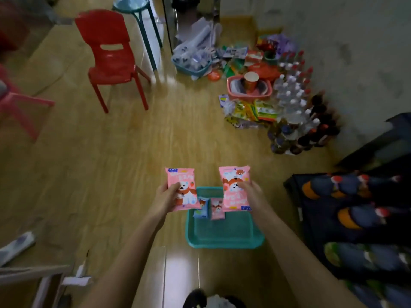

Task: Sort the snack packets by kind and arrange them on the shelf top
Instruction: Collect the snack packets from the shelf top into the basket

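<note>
My left hand (165,197) grips a pink snack packet (184,185) with a white bear printed on it, held upright above the floor. My right hand (252,192) grips a second pink packet (233,194) of the same kind, turned upside down. Both hang over the far end of a teal basket (222,237) on the wooden floor. Inside the basket lie a small blue packet (201,211) and a small pink packet (217,210). To the right, a dark shelf (355,210) carries rows of dark packets with orange and red marks.
A red chair (111,56) and a teal stool (138,10) stand at the back left. Along the right wall lie snack bags (251,112), a pink basket (249,87), several bottles (295,103) and a blue basket (191,63). A pink chair (17,105) sits at the left edge.
</note>
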Tool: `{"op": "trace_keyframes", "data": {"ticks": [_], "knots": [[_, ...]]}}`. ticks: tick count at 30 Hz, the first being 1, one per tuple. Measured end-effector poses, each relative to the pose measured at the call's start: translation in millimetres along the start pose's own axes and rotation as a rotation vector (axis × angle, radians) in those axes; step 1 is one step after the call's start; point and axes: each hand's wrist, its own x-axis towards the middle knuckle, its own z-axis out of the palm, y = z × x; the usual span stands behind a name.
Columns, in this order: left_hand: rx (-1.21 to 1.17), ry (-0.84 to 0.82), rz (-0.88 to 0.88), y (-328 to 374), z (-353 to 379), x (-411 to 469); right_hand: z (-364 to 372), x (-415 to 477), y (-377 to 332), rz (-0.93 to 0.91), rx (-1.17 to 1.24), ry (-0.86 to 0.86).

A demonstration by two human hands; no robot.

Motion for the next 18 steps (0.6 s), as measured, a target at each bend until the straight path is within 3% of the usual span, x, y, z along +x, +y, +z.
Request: {"op": "trace_keyframes", "data": {"ticks": [9, 18], "knots": [[0.189, -0.023, -0.027, -245.9, 36.6, 203.9, -33.6, 229.1, 233.8, -0.021, -0.245, 0.059], [0.418, -0.005, -0.026, -384.1, 72.1, 343.9, -43.5, 380.8, 353.1, 0.003, -0.369, 0.079]]}}
